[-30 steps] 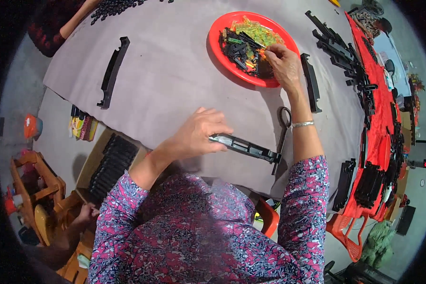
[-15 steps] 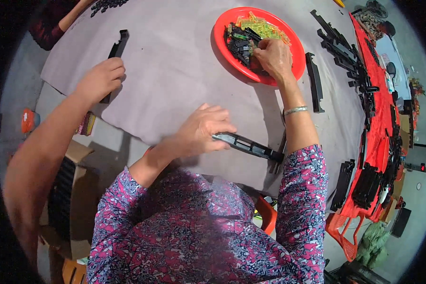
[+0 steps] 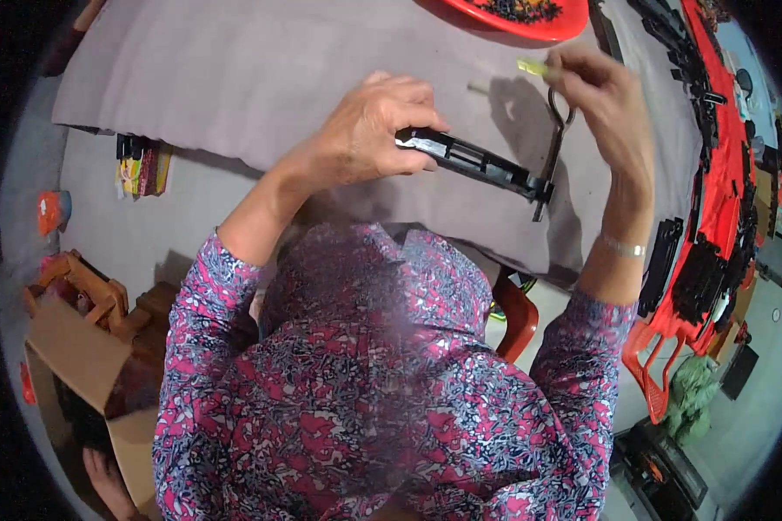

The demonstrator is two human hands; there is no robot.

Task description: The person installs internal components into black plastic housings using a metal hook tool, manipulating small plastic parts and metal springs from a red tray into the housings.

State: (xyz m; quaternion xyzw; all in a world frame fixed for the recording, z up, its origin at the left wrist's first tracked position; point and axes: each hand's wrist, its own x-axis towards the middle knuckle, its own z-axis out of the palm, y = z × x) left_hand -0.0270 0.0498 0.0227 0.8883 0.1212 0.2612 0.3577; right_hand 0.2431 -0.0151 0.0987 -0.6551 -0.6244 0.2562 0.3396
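Note:
My left hand (image 3: pixel 381 128) is closed on the left end of a long black plastic bar with slots (image 3: pixel 487 165), held above the near part of the cloth. My right hand (image 3: pixel 615 104) pinches a small translucent yellow-green plastic piece (image 3: pixel 532 68) between thumb and fingers, above and to the right of the bar. Beside the bar's right end stands a thin dark metal rod with a looped top (image 3: pixel 553 143); whether it touches the bar I cannot tell. A red plate (image 3: pixel 530 33) with loose small black parts lies beyond, cut off by the top edge.
Grey cloth (image 3: pixel 235 69) covers the table. More black bars (image 3: pixel 704 273) lie on a red cloth at the right, near a red plastic chair (image 3: pixel 647 365). At lower left, another person's hand (image 3: pixel 104 473) is by an open cardboard box (image 3: pixel 74 352).
My right hand has come back from the red plate with the yellow-green piece. The other person's arm has left the table at the left, and the black bar there is gone. The view has shifted.

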